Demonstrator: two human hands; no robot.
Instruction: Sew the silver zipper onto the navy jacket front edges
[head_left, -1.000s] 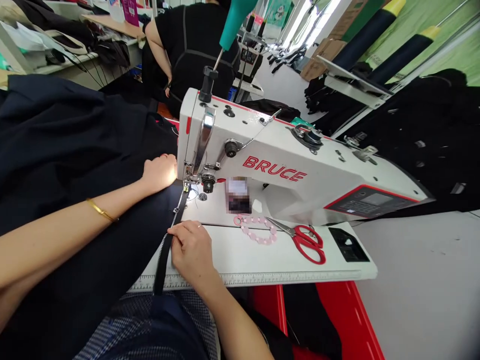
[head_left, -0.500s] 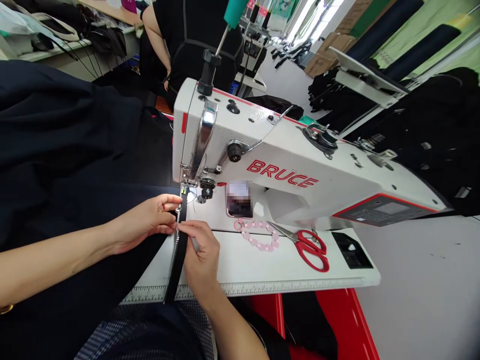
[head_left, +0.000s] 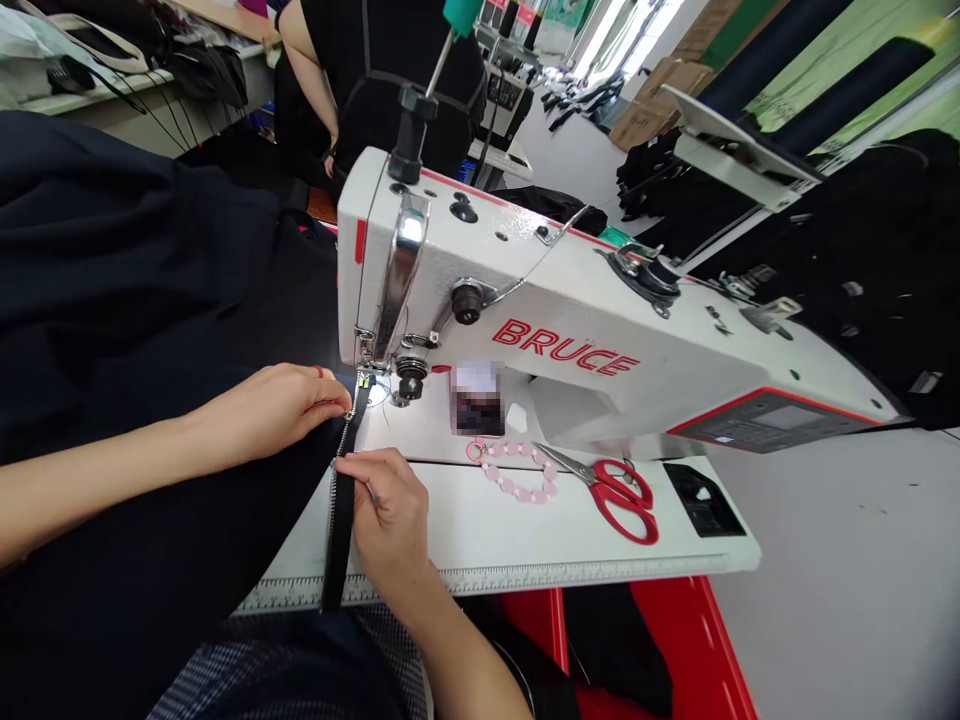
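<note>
A black zipper (head_left: 341, 530) with metal teeth runs from under the presser foot of the white sewing machine (head_left: 555, 300) down past the table's front edge. My left hand (head_left: 277, 410) pinches the zipper just below the needle area, by what looks like the slider. Lower on the strip, my right hand (head_left: 390, 510) grips it between thumb and index finger. Dark navy fabric (head_left: 150, 280) spreads over the left side, beneath my left forearm.
Red-handled scissors (head_left: 619, 495), a pink beaded strap (head_left: 521, 490) and a phone (head_left: 478, 400) lie right of my hands. A ruler strip (head_left: 525, 575) edges the table (head_left: 480, 530). Another person (head_left: 405, 90) is behind the machine. A red bin (head_left: 697, 640) sits below.
My left hand has shifted slightly left and turned more palm-down at the zipper. My right hand has moved a little left, bringing the zipper's lower part with it.
</note>
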